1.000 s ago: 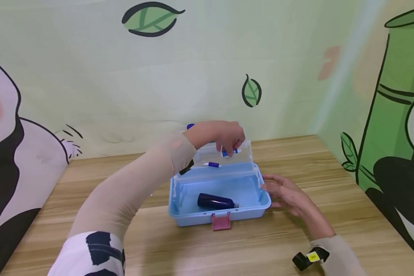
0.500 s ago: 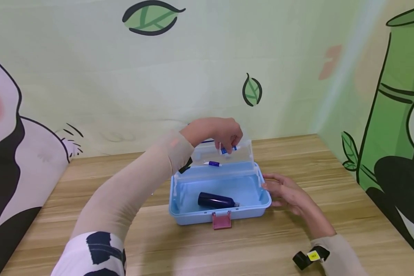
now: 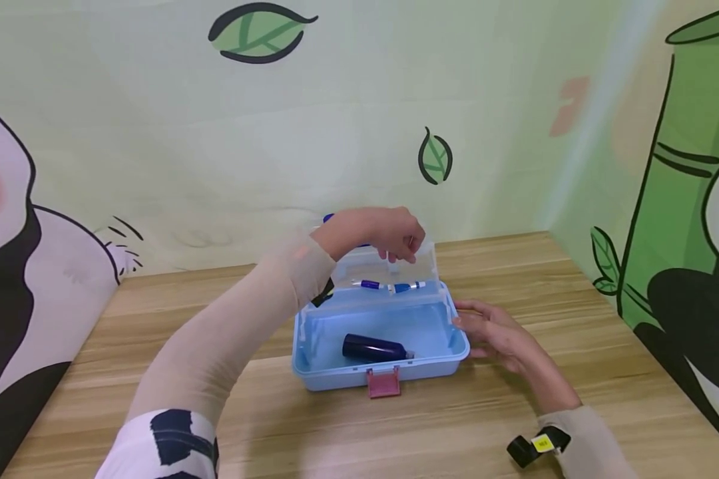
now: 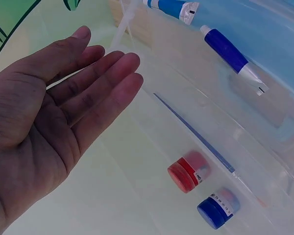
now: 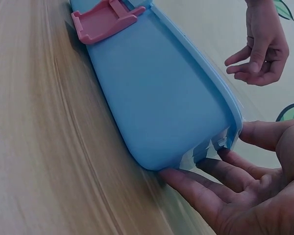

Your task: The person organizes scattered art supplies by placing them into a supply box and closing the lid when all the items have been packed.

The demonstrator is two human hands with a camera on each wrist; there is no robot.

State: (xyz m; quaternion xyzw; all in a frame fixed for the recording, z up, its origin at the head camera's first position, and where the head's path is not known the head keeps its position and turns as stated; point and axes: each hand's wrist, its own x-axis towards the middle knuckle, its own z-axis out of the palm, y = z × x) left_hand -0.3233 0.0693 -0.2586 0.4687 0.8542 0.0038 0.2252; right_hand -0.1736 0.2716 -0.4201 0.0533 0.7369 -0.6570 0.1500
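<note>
A light blue plastic box (image 3: 329, 381) stands on the table with its clear lid folded back. In it lies a dark bottle (image 3: 376, 348). Two small paint tubes, a dark blue one (image 4: 228, 51) and a lighter blue one (image 4: 171, 7), lie in the clear section at the back. My left hand (image 3: 386, 233) hovers over that section, fingers loosely bent and nothing in them. Further along there are a red-capped jar (image 4: 183, 171), a blue-capped jar (image 4: 216, 208) and a thin blue paintbrush (image 4: 193, 132). My right hand (image 5: 264, 181) holds the box's right end, thumb at the rim, fingers against the end wall.
A pink latch (image 3: 383, 384) hangs down at the box's front. The wooden table (image 3: 263, 426) runs back to a wall (image 3: 359, 120) printed with leaves, and a cartoon-printed panel (image 3: 689, 199) borders the right side.
The lighter blue paint tube has left my left hand and now lies beside the dark blue one. My left hand stays close above. My right hand and the box have hardly moved.
</note>
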